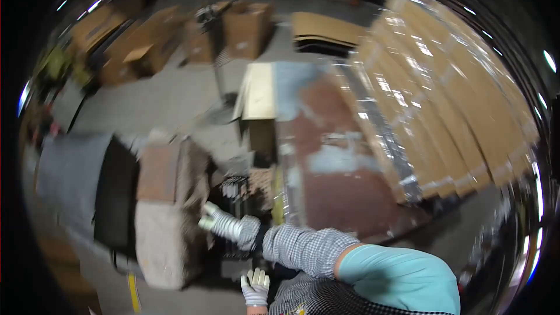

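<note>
My right arm, in a checked sleeve cover, stretches left across my front. My right hand (220, 221), in a white knitted glove, is beside the right edge of a bench covered in beige carpet (160, 245). Its fingers look apart, with nothing visible between them, though they are slightly blurred. My left hand (255, 287), gloved too, is low in front of me with its fingers spread, near a dark machine-like fixture (236, 259). Small dark metal pieces (235, 186) stand in a cluster beyond my right hand. A reddish-brown flat piece (157, 172) lies on the bench's far part.
A worn red-brown table (332, 198) stands to the right, with flat cardboard bundles (431, 99) in clear wrap leaning over it. A grey-covered block (73, 181) is at the far left. Open cardboard boxes (247, 29) and a stand (219, 70) are at the back.
</note>
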`<state>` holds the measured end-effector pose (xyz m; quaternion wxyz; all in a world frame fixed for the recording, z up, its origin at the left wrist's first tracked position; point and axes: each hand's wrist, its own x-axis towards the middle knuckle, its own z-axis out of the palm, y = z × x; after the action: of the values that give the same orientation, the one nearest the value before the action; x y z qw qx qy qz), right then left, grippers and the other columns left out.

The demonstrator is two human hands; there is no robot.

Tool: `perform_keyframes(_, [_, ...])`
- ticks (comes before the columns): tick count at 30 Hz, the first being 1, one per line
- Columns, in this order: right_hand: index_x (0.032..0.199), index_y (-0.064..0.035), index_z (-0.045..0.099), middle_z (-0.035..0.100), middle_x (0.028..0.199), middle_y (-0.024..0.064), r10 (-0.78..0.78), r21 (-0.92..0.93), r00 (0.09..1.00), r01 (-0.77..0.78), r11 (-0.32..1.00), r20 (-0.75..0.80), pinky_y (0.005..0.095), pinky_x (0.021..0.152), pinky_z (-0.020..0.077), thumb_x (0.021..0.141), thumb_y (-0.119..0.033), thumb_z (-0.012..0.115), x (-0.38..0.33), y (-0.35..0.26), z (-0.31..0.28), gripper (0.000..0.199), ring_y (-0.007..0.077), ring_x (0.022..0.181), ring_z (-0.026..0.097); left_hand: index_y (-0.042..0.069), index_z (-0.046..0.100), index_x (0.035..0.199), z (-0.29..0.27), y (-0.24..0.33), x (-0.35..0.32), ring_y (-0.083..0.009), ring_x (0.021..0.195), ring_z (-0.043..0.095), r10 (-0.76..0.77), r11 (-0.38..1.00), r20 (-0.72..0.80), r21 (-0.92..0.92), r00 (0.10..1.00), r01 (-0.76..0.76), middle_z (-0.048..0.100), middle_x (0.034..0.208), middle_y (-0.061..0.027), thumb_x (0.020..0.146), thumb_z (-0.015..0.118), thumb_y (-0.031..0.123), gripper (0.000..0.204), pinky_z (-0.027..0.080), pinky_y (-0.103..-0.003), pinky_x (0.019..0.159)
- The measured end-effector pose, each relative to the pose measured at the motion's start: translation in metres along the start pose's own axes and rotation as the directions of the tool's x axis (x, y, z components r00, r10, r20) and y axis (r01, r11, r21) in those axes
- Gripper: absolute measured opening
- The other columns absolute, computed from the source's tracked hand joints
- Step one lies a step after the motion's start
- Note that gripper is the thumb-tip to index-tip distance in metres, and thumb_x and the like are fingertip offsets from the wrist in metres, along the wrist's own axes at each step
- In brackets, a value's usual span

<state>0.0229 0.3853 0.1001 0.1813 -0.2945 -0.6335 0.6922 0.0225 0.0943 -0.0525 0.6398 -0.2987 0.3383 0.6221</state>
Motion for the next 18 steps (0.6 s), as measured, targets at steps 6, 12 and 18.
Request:
perform_keyframes(6, [0.146, -0.003, 0.049, 0.044, 0.153, 0.0229, -0.364, -0.596, 0.892, 0.144, 0.79, -0.267, 0.045, 0.119, 0.034, 0.096, -0.031, 0.068, -0.163, -0.045, -0.128, 0.061, 0.037, 0.145, 0.038, 0.01, 0.049, 0.139, 0.105, -0.036, -0.003, -0.0343, 0.13, 0.054, -0.186, 0.944, 0.245, 0.314, 0.951, 0.103, 0.057, 0.139, -0.0167, 0.104, 0.05, 0.047, 0.05, 0.051, -0.055, 0.102])
perform_keyframes(12, [0.125, -0.0014, 0.065, 0.061, 0.132, 0.0214, -0.895, -0.841, 0.212, -0.477, 0.255, -0.391, 0.0487, 0.108, 0.0443, 0.087, -0.018, 0.071, -0.5, -0.202, -0.312, 0.042, 0.04, 0.127, 0.056, 0.005, 0.033, 0.148, 0.113, -0.069, 0.092, -0.0255, 0.118, 0.058, -0.139, 0.138, 0.693, 0.721, 0.707, -0.679, 0.056, 0.134, -0.0161, 0.084, 0.081, 0.01, 0.08, 0.055, -0.039, 0.094])
perform_keyframes(18, [0.121, -0.0032, 0.067, 0.068, 0.117, 0.0172, -0.968, -0.43, -0.145, -0.876, 0.221, -0.203, 0.043, 0.101, 0.0489, 0.088, -0.019, 0.07, -0.833, -0.349, -0.41, 0.037, 0.0352, 0.113, 0.062, 0.015, 0.07, 0.108, 0.283, -0.283, 0.04, -0.0354, 0.115, 0.063, -0.553, 0.697, 0.27, 0.668, 0.788, 0.26, 0.066, 0.128, -0.0137, 0.095, 0.067, 0.047, 0.035, 0.056, -0.054, 0.09])
